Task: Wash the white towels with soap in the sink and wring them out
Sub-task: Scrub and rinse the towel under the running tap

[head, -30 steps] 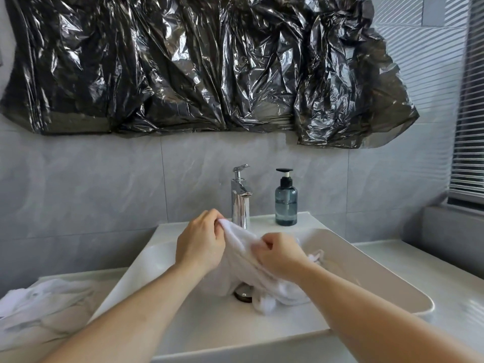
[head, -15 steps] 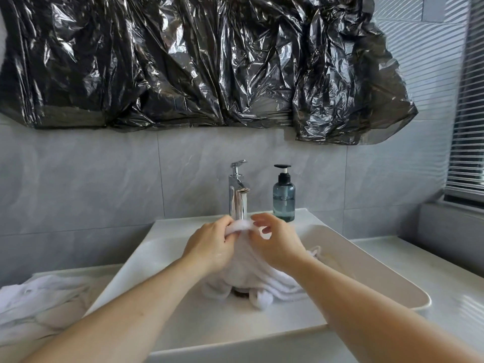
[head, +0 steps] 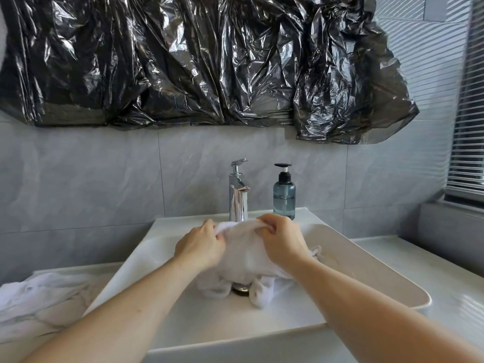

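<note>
A white towel is bunched up in the white sink, just below the chrome faucet. My left hand grips its left side and my right hand grips its top right edge. The towel's lower folds hang down around the drain. Behind the basin on the right stands a blue soap pump bottle. More white towels lie heaped on the counter at the left.
Crinkled black plastic sheeting covers the wall above the grey tiles. The white counter runs on to the right of the sink, under a window with blinds.
My hands came together at the top of the towel, then spread a little apart again, with the cloth raised closer to the faucet spout.
</note>
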Motion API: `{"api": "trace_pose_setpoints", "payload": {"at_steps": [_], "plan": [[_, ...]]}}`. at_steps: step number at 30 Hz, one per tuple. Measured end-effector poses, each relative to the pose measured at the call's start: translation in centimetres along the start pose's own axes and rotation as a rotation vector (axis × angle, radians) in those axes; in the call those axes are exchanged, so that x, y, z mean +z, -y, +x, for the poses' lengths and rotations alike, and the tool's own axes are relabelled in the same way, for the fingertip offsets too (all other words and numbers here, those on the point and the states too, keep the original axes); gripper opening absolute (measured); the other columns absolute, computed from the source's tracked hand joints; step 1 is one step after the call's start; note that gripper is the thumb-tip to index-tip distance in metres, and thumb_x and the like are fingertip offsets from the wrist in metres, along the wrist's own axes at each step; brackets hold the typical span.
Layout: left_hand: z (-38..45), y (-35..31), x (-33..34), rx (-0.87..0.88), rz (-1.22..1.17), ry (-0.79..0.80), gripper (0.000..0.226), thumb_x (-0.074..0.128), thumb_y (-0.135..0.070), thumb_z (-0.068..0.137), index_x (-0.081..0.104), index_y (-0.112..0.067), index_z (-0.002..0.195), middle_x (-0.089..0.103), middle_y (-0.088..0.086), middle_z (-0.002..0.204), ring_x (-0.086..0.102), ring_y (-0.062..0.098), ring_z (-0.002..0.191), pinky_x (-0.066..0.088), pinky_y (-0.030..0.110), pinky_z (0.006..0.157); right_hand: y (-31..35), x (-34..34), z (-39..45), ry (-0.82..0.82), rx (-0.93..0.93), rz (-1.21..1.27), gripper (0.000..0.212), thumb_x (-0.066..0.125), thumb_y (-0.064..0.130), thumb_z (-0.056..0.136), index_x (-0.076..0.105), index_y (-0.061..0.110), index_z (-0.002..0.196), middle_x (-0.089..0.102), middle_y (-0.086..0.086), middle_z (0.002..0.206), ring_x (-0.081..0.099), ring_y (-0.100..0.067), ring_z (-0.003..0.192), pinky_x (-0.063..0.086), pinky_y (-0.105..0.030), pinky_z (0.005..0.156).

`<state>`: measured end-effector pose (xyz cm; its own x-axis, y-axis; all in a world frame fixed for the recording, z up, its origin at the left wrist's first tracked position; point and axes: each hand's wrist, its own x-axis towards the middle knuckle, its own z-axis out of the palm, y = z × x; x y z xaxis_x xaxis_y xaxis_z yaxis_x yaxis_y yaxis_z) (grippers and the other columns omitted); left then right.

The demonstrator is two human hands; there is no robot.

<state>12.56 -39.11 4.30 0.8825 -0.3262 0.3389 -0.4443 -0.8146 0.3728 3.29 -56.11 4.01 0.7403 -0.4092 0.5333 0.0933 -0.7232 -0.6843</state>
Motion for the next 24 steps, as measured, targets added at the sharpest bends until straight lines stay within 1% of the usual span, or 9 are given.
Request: {"api": "trace_pose_setpoints", "payload": {"at_steps": [4, 6, 8, 10, 12, 14, 17, 20, 24], "plan": [[-0.7, -1.0, -0.3, 0.179, -0.375, 0.164, 0.052, 0.059, -0.031, 0.087, 0.048, -0.036, 0.138, 0.055, -0.011, 0.138, 0.054, 0.015, 0.123, 0.047, 0.036, 0.103, 0.8, 0.6, -0.2, -0.008, -0.107, 0.043, 0.029, 0.059, 0.011, 0.085, 0.079, 0.029, 0.096, 0.075, 0.011, 0.084, 0.064, -0.014, 0.084, 0.053, -0.033, 0.077], [-0.9, -1.3, -0.2, 0.228, -0.497, 0.229, 0.052, 0.057, -0.034, 0.075, 0.055, -0.045, 0.127, 0.063, -0.013, 0.127, 0.059, 0.011, 0.115, 0.053, 0.040, 0.096, 0.7, 0.7, 0.0, -0.006, -0.110, 0.059, 0.029, 0.060, 0.009, 0.086, 0.079, 0.028, 0.098, 0.075, 0.011, 0.087, 0.064, -0.013, 0.084, 0.051, -0.027, 0.076], [-0.8, -1.2, 0.3, 0.274, -0.432, 0.229, 0.036, 0.056, -0.039, 0.078, 0.059, -0.046, 0.113, 0.069, -0.012, 0.110, 0.063, 0.012, 0.101, 0.054, 0.038, 0.088, 0.5, 0.5, 0.3, -0.006, -0.090, 0.058, 0.026, 0.062, 0.010, 0.088, 0.078, 0.024, 0.103, 0.075, 0.009, 0.091, 0.065, -0.013, 0.088, 0.047, -0.022, 0.076], [-0.7, -1.1, 0.3, 0.315, -0.298, 0.146, 0.007, 0.053, -0.041, 0.092, 0.058, -0.042, 0.096, 0.069, -0.009, 0.095, 0.064, 0.020, 0.093, 0.053, 0.041, 0.080, 0.5, 0.4, 0.4, 0.023, -0.058, 0.048, 0.023, 0.065, 0.017, 0.092, 0.073, 0.022, 0.113, 0.075, 0.006, 0.099, 0.066, -0.015, 0.094, 0.046, -0.022, 0.079], [-0.7, -1.1, 0.3, 0.332, -0.182, 0.025, 0.020, 0.048, -0.033, 0.101, 0.050, -0.039, 0.082, 0.066, -0.006, 0.087, 0.059, 0.028, 0.088, 0.044, 0.041, 0.069, 0.5, 0.5, 0.3, 0.106, 0.011, 0.050, 0.033, 0.068, 0.032, 0.094, 0.065, 0.022, 0.126, 0.071, 0.005, 0.112, 0.065, -0.016, 0.102, 0.049, -0.026, 0.087], [-0.7, -1.3, 0.0, 0.289, -0.124, -0.115, 0.019, 0.044, -0.029, 0.104, 0.048, -0.031, 0.085, 0.068, 0.001, 0.094, 0.057, 0.034, 0.092, 0.037, 0.039, 0.067, 0.5, 0.3, 0.0, 0.221, 0.130, 0.067, 0.047, 0.074, 0.044, 0.088, 0.057, 0.027, 0.128, 0.066, 0.006, 0.117, 0.064, -0.016, 0.105, 0.052, -0.031, 0.089], [-0.5, -1.6, -0.8, 0.216, -0.156, -0.310, 0.016, 0.042, -0.023, 0.104, 0.048, -0.021, 0.089, 0.067, 0.008, 0.090, 0.058, 0.039, 0.089, 0.036, 0.041, 0.065, -0.1, -0.4, -0.4, 0.396, 0.239, -0.144, 0.041, 0.077, 0.052, 0.077, 0.055, 0.029, 0.104, 0.061, 0.007, 0.096, 0.058, -0.015, 0.089, 0.045, -0.031, 0.068], [-0.3, -1.3, -1.6, 0.173, -0.221, -0.428, 0.026, 0.042, -0.020, 0.103, 0.038, -0.022, 0.077, 0.054, 0.002, 0.073, 0.050, 0.037, 0.078, 0.030, 0.040, 0.060, -0.2, -0.5, -0.6, 0.369, 0.200, -0.360, 0.028, 0.066, 0.050, 0.086, 0.055, 0.024, 0.086, 0.055, 0.007, 0.078, 0.054, -0.020, 0.083, 0.039, -0.031, 0.066], [0.6, 0.2, -1.7, 0.065, -0.183, -0.311, 0.028, 0.042, -0.041, 0.107, 0.043, -0.026, 0.083, 0.063, 0.005, 0.088, 0.051, 0.033, 0.082, 0.037, 0.040, 0.065, 0.5, 0.0, 0.0, 0.249, 0.224, 0.128, 0.030, 0.055, 0.037, 0.092, 0.070, 0.010, 0.091, 0.061, 0.004, 0.074, 0.054, -0.018, 0.072, 0.043, -0.030, 0.065]]}}
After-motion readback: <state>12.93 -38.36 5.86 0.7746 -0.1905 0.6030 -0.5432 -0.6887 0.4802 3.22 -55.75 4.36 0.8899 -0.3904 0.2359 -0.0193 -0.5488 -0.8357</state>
